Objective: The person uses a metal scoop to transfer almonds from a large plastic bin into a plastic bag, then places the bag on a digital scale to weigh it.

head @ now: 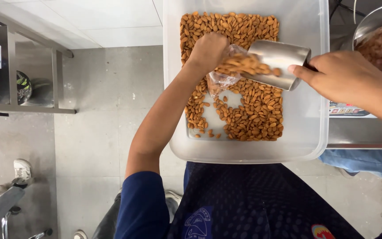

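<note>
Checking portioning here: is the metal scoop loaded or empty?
Loaded. The metal scoop in the right hand is tipped, almonds spilling from its mouth toward the clear bag the left hand holds.

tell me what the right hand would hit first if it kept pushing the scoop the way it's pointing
The right hand aims the metal scoop leftward, its mouth at the clear plastic bag held by the left hand. Going straight on, it would likely meet the bag, then that hand; depth is unclear.
</note>
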